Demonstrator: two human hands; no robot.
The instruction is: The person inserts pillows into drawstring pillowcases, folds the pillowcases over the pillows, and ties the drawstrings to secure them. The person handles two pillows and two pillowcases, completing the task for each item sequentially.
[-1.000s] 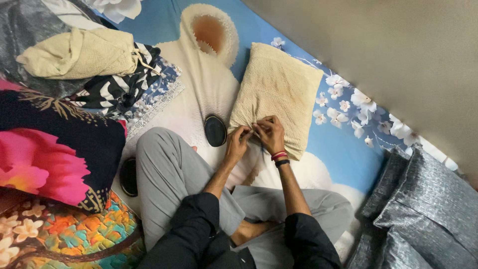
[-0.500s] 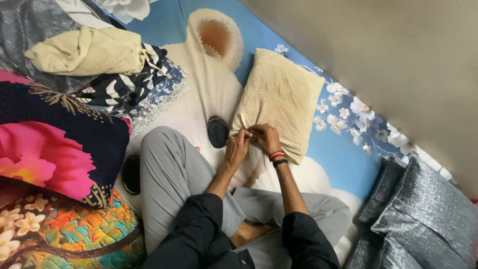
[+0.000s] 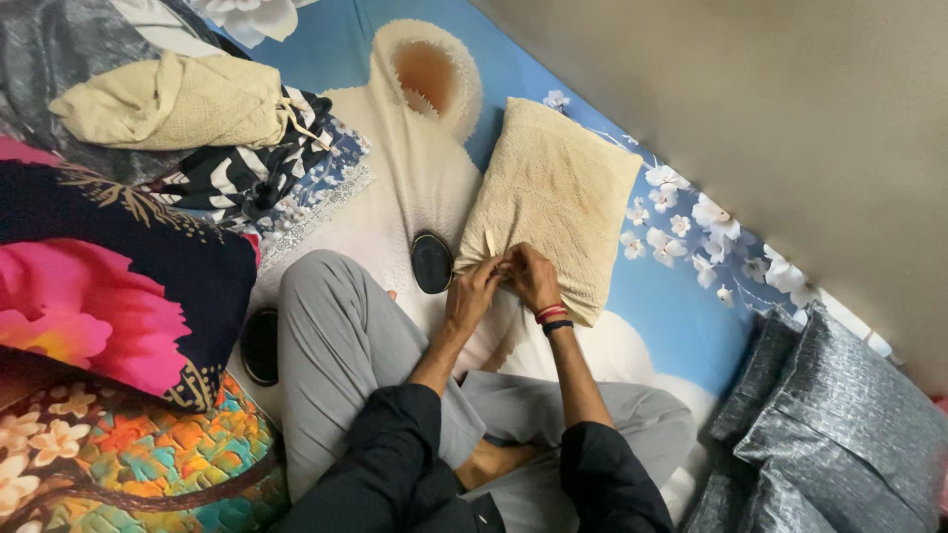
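Two hands are brought together at the near corner of a cream textured pillow (image 3: 553, 192), which is laid on a blue bedsheet printed with white blossoms (image 3: 681, 286), just in front of the seated person's crossed legs. The left hand (image 3: 476, 289) and the right hand (image 3: 533, 276) are pressed against each other, with the fingers pinched shut on the gathered edge of the pillow's cover, and a thin cream tie end (image 3: 490, 243) is seen sticking up between them; the cover's open end appears to be held bunched so that it can be worked at close range. Red and dark bands are worn on the right wrist. A plush cream bear-shaped rug (image 3: 415, 178) is spread beneath the knee and the pillow's left side, and a black oval disc (image 3: 432, 262) is set on it just beside the left hand. A second dark disc (image 3: 259, 345) is partly hidden by the grey-trousered knee. To the left, a rolled cream cloth bundle (image 3: 173, 104) is stacked on black-and-white patterned fabric (image 3: 237, 178), with a dark cushion bearing a large pink flower (image 3: 99, 296) nearer. Grey quilted pillows (image 3: 839, 415) are piled at the right, by a plain wall.
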